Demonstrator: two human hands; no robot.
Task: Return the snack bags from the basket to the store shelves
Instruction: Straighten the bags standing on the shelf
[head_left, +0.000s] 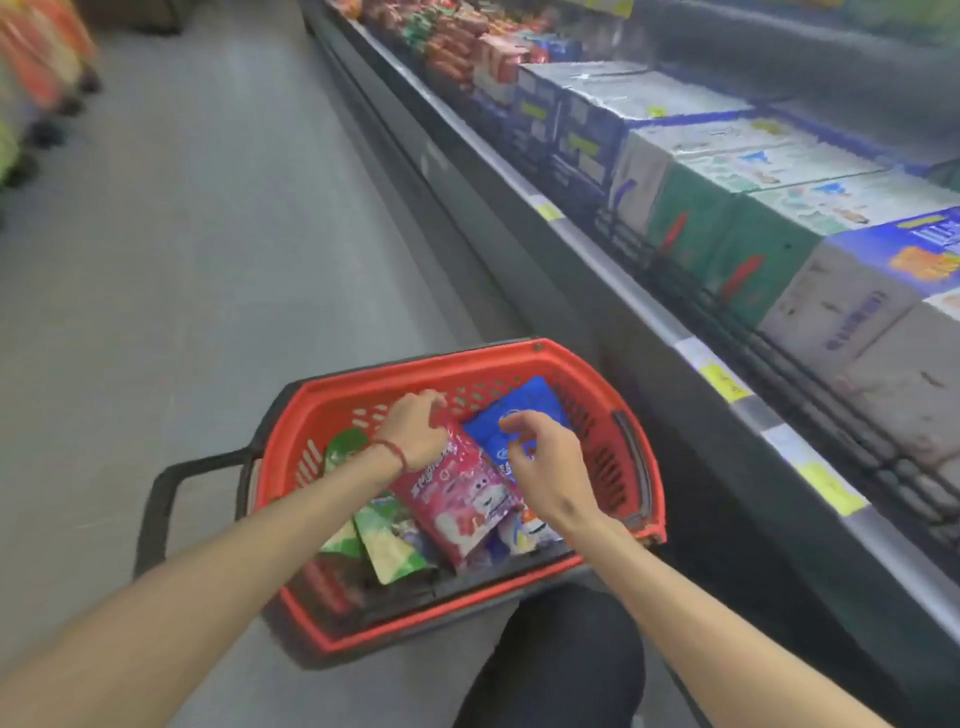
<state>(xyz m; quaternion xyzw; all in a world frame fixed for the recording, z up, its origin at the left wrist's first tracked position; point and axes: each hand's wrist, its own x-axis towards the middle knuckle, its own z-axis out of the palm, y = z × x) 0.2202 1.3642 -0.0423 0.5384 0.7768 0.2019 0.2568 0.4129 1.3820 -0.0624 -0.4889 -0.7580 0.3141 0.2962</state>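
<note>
A red plastic basket (582, 374) stands on the floor in front of me, holding several snack bags. My left hand (415, 428), with a red string on its wrist, grips the top edge of a pink bag (462, 499) lying across the pile. My right hand (540, 462) hovers over a blue bag (530, 405) at the basket's far right, fingers curled and apart, not clearly holding it. Green bags (387, 543) lie at the left of the basket, partly under my left arm.
A long dark store shelf (597, 249) runs along the right, stocked with white, green and blue cartons (727, 218) and red packs farther back, with yellow price tags on its rail. Grey aisle floor (182, 260) lies to the left. My dark-trousered knee (561, 649) is below the basket.
</note>
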